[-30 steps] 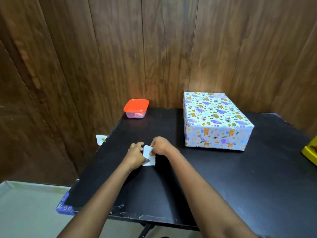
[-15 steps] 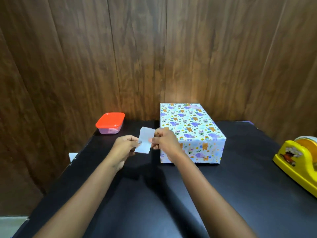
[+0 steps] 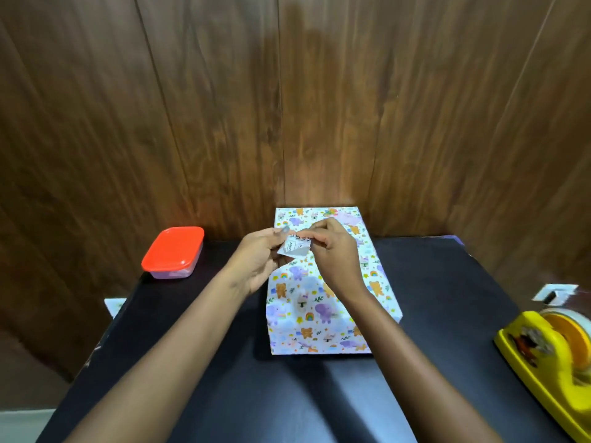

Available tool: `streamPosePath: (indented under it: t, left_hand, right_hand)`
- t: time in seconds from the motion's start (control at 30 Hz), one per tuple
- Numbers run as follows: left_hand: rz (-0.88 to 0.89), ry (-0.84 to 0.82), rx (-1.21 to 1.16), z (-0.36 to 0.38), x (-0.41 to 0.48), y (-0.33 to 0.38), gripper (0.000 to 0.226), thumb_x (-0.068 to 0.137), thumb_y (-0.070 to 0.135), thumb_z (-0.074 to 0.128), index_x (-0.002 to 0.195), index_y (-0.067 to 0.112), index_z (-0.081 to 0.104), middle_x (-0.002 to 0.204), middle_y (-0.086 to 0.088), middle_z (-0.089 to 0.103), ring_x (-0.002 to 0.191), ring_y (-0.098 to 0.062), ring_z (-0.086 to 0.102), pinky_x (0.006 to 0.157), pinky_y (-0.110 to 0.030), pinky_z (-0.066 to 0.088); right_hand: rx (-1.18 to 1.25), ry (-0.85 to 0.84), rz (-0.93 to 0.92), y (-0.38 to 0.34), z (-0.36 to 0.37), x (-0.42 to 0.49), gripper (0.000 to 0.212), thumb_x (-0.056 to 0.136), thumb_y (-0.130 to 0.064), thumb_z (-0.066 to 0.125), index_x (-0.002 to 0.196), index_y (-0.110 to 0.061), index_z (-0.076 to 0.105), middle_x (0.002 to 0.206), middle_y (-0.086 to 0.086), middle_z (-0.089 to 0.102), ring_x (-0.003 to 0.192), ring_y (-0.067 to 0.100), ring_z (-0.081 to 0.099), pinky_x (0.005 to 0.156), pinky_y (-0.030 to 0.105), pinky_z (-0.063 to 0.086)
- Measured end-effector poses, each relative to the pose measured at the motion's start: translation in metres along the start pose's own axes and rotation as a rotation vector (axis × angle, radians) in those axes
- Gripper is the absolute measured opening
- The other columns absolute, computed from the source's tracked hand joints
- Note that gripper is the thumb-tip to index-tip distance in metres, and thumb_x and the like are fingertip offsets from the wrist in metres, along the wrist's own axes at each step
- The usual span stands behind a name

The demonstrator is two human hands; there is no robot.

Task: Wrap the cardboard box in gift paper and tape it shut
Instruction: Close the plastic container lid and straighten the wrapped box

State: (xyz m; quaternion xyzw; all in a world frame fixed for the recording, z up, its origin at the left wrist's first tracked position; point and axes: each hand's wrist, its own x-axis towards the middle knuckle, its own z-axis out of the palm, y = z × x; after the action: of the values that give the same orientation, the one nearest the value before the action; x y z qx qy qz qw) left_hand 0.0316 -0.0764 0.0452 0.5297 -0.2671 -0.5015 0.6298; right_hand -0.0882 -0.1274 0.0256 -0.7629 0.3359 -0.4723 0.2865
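Red-lidded tub (image 3: 174, 252) at far left of bench (image 3: 431, 298). Left grip (image 3: 259, 260) and right grip (image 3: 332, 254) both closed, pinching one small printed label (image 3: 295, 247) over the wrapped box (image 3: 319, 308), which sits mid-bench by the wall. Yellow tape dispenser (image 3: 550, 353) at right edge.

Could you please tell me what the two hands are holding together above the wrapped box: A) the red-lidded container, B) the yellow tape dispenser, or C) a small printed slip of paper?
C: the left hand and the right hand each pinch an edge of the small printed slip above the wrapped box.
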Motion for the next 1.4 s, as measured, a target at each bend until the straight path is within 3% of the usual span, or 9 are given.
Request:
streamPosePath:
  t: [0.13,0.23,0.33,0.47,0.77,0.87,1.1,1.27,1.4]
  left_hand:
    - [-0.009,0.027,0.124,0.033,-0.002,0.026,0.022,0.09,-0.01,0.045,0.084,0.004,0.061,0.078,-0.011,0.062,0.064,-0.015,0.06,0.059,-0.025,0.049]
    - [0.006,0.041,0.179,0.054,-0.004,0.035,0.025,0.087,-0.01,0.048,0.078,0.008,0.064,0.074,-0.009,0.063,0.069,-0.02,0.057,0.065,-0.03,0.045]
    - [0.048,0.01,0.323,0.08,-0.013,0.038,0.02,0.088,-0.004,0.053,0.08,0.012,0.063,0.076,-0.006,0.062,0.072,-0.018,0.054,0.064,-0.027,0.043]
    - [0.125,-0.048,0.398,0.118,-0.031,0.034,0.017,0.089,0.002,0.057,0.077,0.013,0.06,0.074,-0.004,0.06,0.069,-0.014,0.053,0.06,-0.022,0.04]
    - [0.083,-0.181,0.45,0.173,-0.053,0.017,0.024,0.09,-0.001,0.054,0.068,0.009,0.058,0.067,-0.008,0.058,0.061,-0.017,0.056,0.053,-0.022,0.045]
    - [0.036,-0.267,0.45,0.192,-0.058,0.005,0.022,0.091,0.001,0.054,0.071,0.007,0.059,0.067,-0.008,0.06,0.055,-0.013,0.059,0.047,-0.017,0.046]
    - [-0.006,-0.404,0.461,0.252,-0.077,-0.034,0.022,0.092,0.002,0.052,0.072,0.007,0.06,0.072,-0.01,0.064,0.062,-0.016,0.061,0.049,-0.016,0.049]
    - [-0.068,-0.495,0.48,0.319,-0.087,-0.079,0.025,0.095,0.003,0.046,0.075,0.009,0.058,0.075,-0.008,0.063,0.062,-0.014,0.057,0.046,-0.013,0.045]
    - [-0.165,-0.556,0.463,0.392,-0.089,-0.126,0.018,0.094,0.003,0.045,0.085,0.009,0.059,0.084,-0.008,0.066,0.071,-0.016,0.06,0.059,-0.019,0.044]
  right_hand:
    - [-0.006,-0.057,0.063,-0.016,-0.036,0.017,0.035,0.085,0.01,0.048,0.103,-0.006,0.074,0.092,0.0,0.056,0.085,0.009,0.054,0.074,0.008,0.04]
    - [0.167,-0.008,0.296,-0.026,-0.064,0.025,0.032,0.089,0.004,0.043,0.1,-0.007,0.071,0.096,-0.001,0.061,0.09,0.012,0.057,0.083,0.023,0.046]
    - [0.18,-0.067,0.453,-0.029,-0.095,0.029,0.015,0.092,-0.012,0.053,0.085,-0.013,0.067,0.076,-0.005,0.06,0.075,0.012,0.055,0.074,0.034,0.047]
    - [0.156,-0.133,0.505,-0.025,-0.134,0.024,0.013,0.086,-0.01,0.065,0.076,-0.003,0.067,0.065,0.002,0.056,0.061,0.01,0.046,0.064,0.03,0.04]
    - [0.275,-0.118,0.639,-0.023,-0.203,-0.011,0.025,0.09,-0.001,0.059,0.066,-0.008,0.06,0.068,0.01,0.059,0.065,0.016,0.054,0.06,0.025,0.044]
    - [0.27,-0.03,0.696,-0.02,-0.224,-0.029,0.028,0.09,0.004,0.055,0.065,-0.007,0.06,0.058,0.006,0.056,0.043,0.0,0.051,0.049,0.016,0.042]
    - [0.251,0.138,0.809,-0.007,-0.283,-0.076,0.027,0.091,0.004,0.055,0.065,-0.004,0.057,0.052,0.004,0.056,0.036,0.0,0.048,0.04,0.014,0.037]
    - [0.217,0.25,0.905,0.035,-0.361,-0.117,0.023,0.09,0.0,0.057,0.068,-0.006,0.059,0.065,0.01,0.056,0.05,0.01,0.052,0.05,0.019,0.044]
    - [0.172,0.299,1.009,0.09,-0.442,-0.154,0.02,0.093,-0.001,0.053,0.074,-0.003,0.061,0.071,0.008,0.061,0.06,0.012,0.053,0.052,0.017,0.043]
